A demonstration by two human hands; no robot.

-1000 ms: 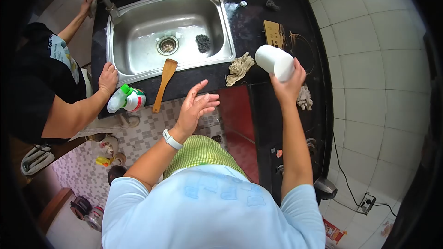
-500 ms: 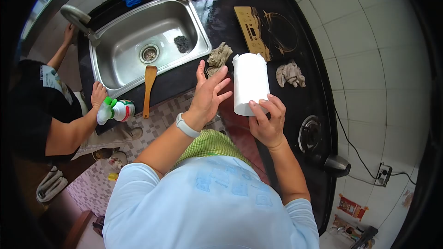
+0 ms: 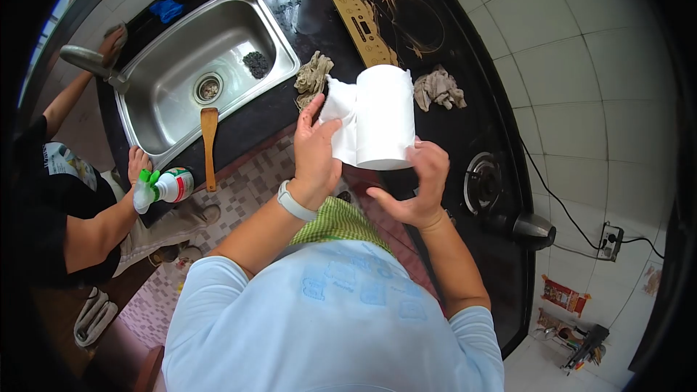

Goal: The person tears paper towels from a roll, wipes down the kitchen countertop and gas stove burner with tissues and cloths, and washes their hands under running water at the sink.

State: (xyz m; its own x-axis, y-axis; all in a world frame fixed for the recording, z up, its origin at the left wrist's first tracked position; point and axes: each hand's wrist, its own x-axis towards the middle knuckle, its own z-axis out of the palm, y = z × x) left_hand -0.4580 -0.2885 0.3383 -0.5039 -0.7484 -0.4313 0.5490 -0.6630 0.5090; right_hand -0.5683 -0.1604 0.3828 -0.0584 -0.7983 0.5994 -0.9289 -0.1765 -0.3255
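A white roll of paper towels (image 3: 385,117) stands in front of me over the dark counter edge, with a loose sheet drawn out from its left side. My left hand (image 3: 316,149), a pale band on its wrist, grips that sheet between thumb and fingers. Beside the roll's lower right edge is my right hand (image 3: 420,187), its thumb spread wide from the fingers. The right fingertips touch the roll near its lower corner. Whether the roll rests on anything underneath is hidden.
On the counter lie crumpled rags (image 3: 440,89), an induction cooktop (image 3: 365,27), a wooden spatula (image 3: 209,149) and a gas burner (image 3: 482,183). A steel sink (image 3: 174,65) holds a dark scrubber (image 3: 255,64). At left, another person's hand (image 3: 138,165) is near a spray bottle (image 3: 174,185).
My left hand has come to the roll and taken hold of its loose sheet, pulling it out leftward. The right thumb has come away from the roll. The other person's far hand now holds a cloth.
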